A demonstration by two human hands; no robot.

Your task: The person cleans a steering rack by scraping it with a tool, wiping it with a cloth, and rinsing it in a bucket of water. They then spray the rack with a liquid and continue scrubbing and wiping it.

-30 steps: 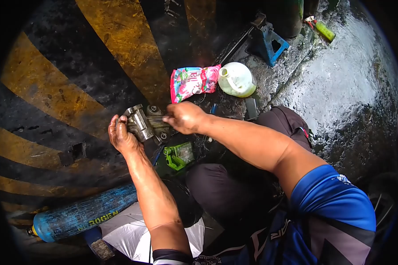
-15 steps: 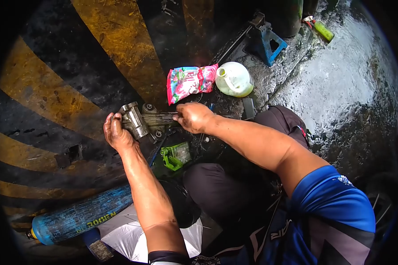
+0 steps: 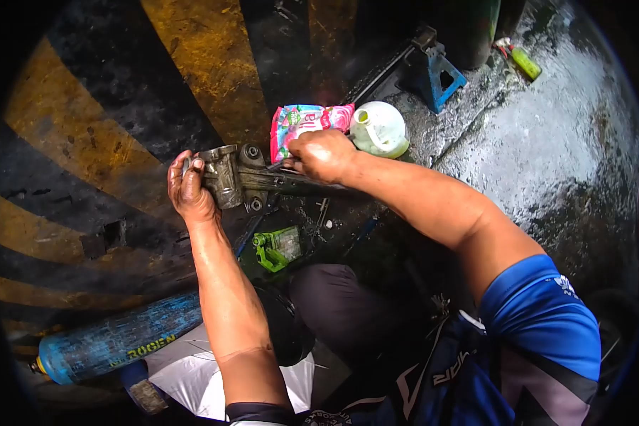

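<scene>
My left hand (image 3: 192, 190) is closed round the wide cylindrical end of a greasy metal steering rack (image 3: 224, 177), its thumb and fingers at the outer rim. Two bolt eyes stick out beside the cylinder, and the long dark tube runs right, passing below my right forearm. My right hand (image 3: 324, 156) is closed, fingertips pinched together just above the tube. A thin dark edge shows at those fingertips, but I cannot make out what it is. Behind the right hand lies a pink and blue plastic packet (image 3: 285, 126), partly covered by the fingers.
A whitish jug (image 3: 385, 131) stands beside the packet. Nearer me lies a cut green container (image 3: 277, 248). A blue jack stand (image 3: 441, 82) and a yellow-green spray bottle (image 3: 525, 64) are at the upper right. A blue gas cylinder (image 3: 121, 344) lies at the lower left.
The steering rack has turned about its length, so its bolt eyes face up more. My right hand has moved slightly up and right, now overlapping the packet. My left hand keeps its hold.
</scene>
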